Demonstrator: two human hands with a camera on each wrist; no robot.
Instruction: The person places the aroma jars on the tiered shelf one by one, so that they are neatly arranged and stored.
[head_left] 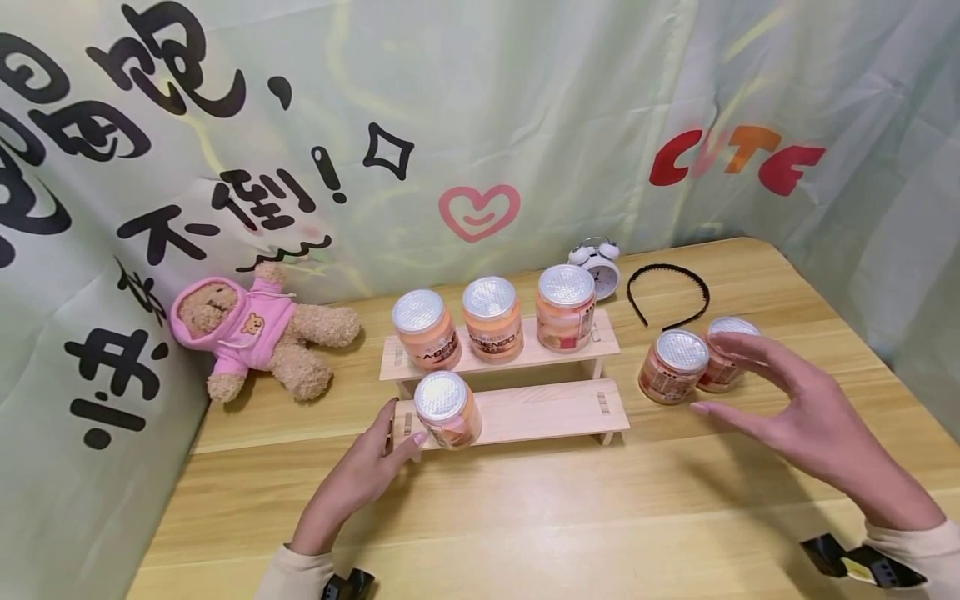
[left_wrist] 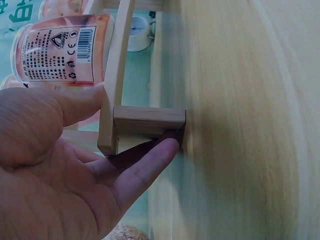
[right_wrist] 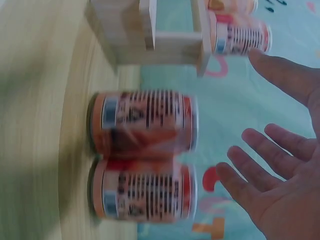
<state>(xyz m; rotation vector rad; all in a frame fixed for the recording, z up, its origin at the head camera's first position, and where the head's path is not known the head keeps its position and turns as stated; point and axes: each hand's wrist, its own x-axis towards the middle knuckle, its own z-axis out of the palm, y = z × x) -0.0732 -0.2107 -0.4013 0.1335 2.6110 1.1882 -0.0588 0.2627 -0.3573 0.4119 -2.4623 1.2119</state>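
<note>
My left hand [head_left: 367, 467] holds the left end of a two-tier wooden shelf [head_left: 540, 412]. In the left wrist view the thumb lies along the board's edge and the fingers reach around beside the shelf leg [left_wrist: 150, 117]. Close to that thumb, an orange jar [head_left: 450, 421] with a silver lid stands on the lower tier. Three similar jars [head_left: 491, 329] line the upper tier. My right hand [head_left: 802, 408], thumb and fingers spread apart, hovers at two more jars [right_wrist: 145, 122] standing side by side on the table, right of the shelf.
Behind the upper tier's right end stands a white alarm clock [head_left: 597, 271]. A black headband [head_left: 667, 268] lies to its right. At the left, a teddy bear [head_left: 262, 329] in a pink hoodie lies on the wooden table [head_left: 525, 533]. A printed curtain [head_left: 570, 108] hangs behind.
</note>
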